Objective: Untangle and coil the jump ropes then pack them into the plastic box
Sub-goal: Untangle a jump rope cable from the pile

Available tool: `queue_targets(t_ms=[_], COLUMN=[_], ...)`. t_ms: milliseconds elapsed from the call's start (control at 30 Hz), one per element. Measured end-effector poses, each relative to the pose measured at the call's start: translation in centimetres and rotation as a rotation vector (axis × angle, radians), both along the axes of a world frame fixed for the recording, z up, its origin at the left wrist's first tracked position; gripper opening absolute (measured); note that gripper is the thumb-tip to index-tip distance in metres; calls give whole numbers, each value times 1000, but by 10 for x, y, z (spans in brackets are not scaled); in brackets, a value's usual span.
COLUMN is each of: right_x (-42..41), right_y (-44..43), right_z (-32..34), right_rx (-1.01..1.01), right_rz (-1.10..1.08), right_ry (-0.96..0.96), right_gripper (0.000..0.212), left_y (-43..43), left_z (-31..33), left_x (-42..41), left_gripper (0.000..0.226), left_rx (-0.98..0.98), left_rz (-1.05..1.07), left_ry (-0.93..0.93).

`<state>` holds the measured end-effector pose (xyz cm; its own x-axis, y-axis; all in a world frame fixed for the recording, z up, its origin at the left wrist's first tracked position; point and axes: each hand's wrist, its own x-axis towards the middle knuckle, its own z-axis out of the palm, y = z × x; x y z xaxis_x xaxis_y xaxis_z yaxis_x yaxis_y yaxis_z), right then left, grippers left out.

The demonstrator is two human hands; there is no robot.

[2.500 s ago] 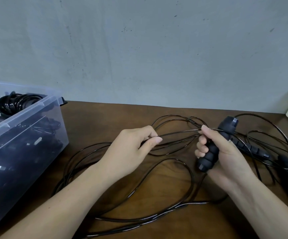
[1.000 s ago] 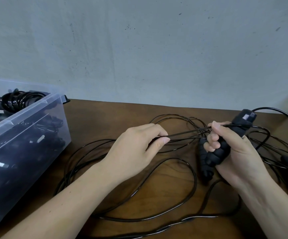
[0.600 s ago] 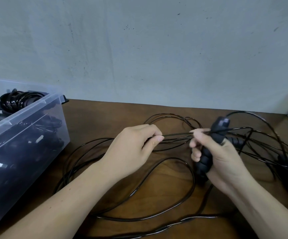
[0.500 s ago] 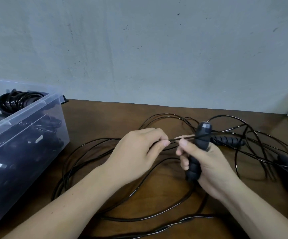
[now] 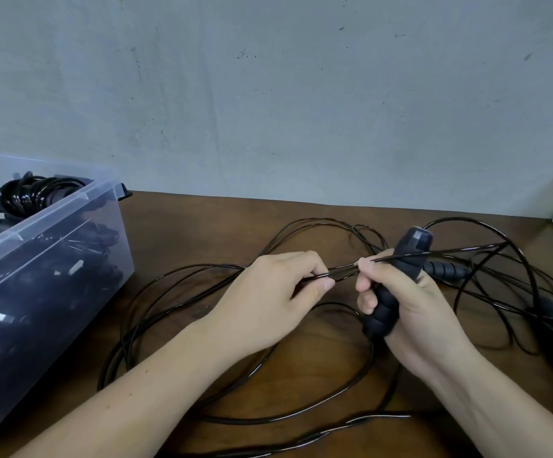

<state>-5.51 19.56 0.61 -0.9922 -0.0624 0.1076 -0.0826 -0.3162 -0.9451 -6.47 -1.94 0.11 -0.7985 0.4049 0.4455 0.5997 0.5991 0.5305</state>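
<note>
Just above the surface [image 5: 202,226], the left hand [image 5: 268,299] pinches thin black cord strands [image 5: 341,272] knuckles-up, while the right hand [image 5: 410,305] beside it grips an upright handle [image 5: 397,279], the plastic box [image 5: 47,259] standing left of both.

Tangled black jump ropes [image 5: 331,414] looped on table, coiled ones in clear plastic box [image 5: 53,226]

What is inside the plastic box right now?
The plastic box holds black coiled jump ropes, one bundle rising above the rim. Its cloudy wall blurs the lower ones; their number cannot be told.
</note>
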Motion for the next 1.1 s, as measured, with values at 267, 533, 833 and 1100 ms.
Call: queue_targets(t_ms=[267,533,833,1100], right_x=[-8,-20,-16,4], right_y=[21,33,16,-10], right_z=[17,15,0,-13], right_rx=[-145,-225,-122,82], right_rz=[-66,-154,-62,95], right_ry=[-35,-79,-120,21], right_gripper=[19,21,32,18], left_y=[-20,-30,-23,-2], left_z=[7,8,13,4], left_x=[-12,-21,-9,5], left_gripper=[26,27,28,21], left_rx=[27,-23,-1,-37], left_rz=[92,162,126,18], left_ry=[0,12,56,54])
